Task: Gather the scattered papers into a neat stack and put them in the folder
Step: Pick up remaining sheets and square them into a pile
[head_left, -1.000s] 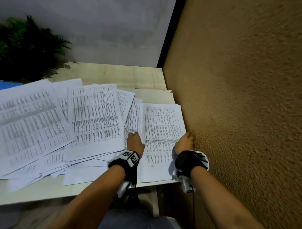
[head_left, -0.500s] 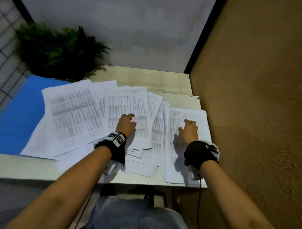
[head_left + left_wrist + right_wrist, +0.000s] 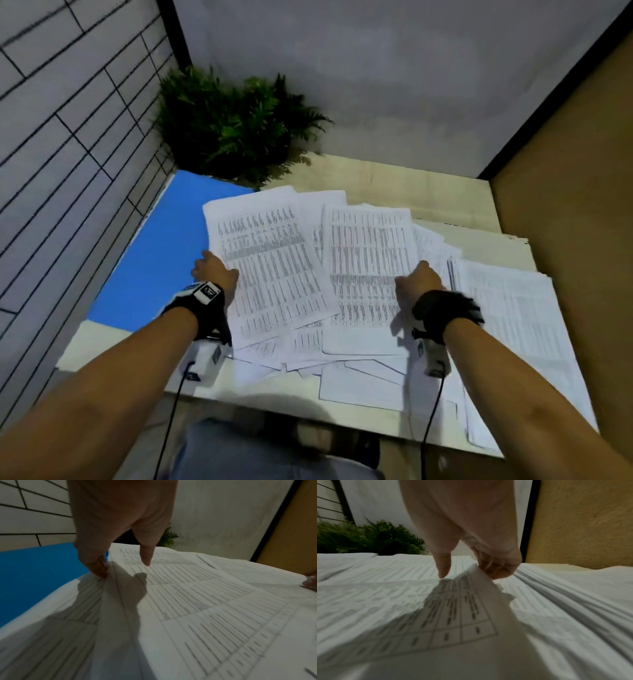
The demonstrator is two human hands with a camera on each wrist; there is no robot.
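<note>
Bare forearms wear black wrist straps point(image 3: 445, 313) with white, cabled cameras point(image 3: 205, 363).

Two hands: the left hand point(image 3: 214, 274) and the right hand point(image 3: 419, 282). One blue folder point(image 3: 154, 253), one fern plant point(image 3: 233, 126), one table point(image 3: 394, 181). The printed papers point(image 3: 274, 267) overlap too much to count: well over a dozen sheets.

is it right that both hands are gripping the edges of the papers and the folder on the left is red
Not quite. The left hand and right hand do grip the edges of the papers, but the folder on the left is blue, not red, as the head view shows.
</note>
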